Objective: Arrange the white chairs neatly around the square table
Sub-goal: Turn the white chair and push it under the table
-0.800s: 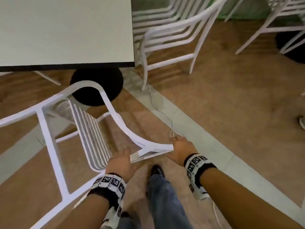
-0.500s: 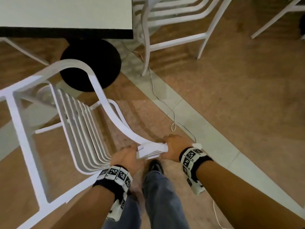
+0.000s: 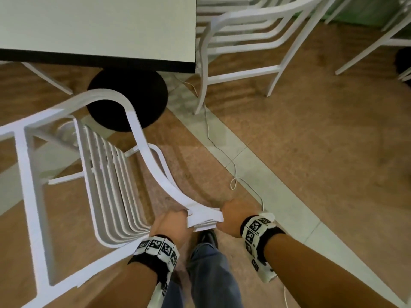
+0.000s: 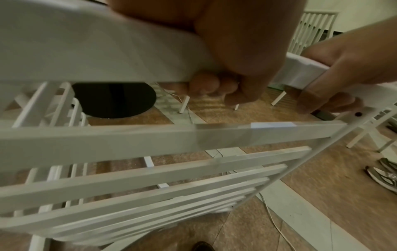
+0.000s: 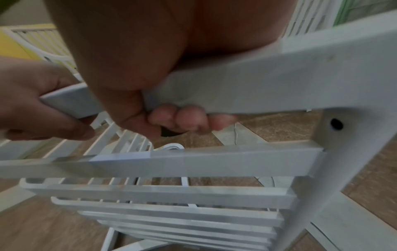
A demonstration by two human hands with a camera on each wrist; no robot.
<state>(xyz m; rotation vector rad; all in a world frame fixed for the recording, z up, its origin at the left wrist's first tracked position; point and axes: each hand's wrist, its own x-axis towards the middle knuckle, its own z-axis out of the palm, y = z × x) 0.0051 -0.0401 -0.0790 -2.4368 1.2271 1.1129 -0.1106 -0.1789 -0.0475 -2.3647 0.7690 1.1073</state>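
Floor: brown wood-look floor [image 3: 311, 152] with a pale tiled strip running diagonally under me.
Left hand: my left hand [image 3: 170, 224] grips the top rail of the white chair [image 3: 106, 174], fingers [image 4: 204, 84] curled under the rail.
Right hand: my right hand [image 3: 232, 216] grips the same rail just beside the left, fingers [image 5: 189, 120] wrapped beneath it.
Chair: its back is toward me, its slatted seat pointing at the tabletop [image 3: 100, 25], near the black round base [image 3: 142, 94].
Other chair: a 2nd white chair [image 3: 255, 36] stands at the tabletop's right edge.
Cable: a thin white cable [image 3: 222, 150] trails across the tiles.
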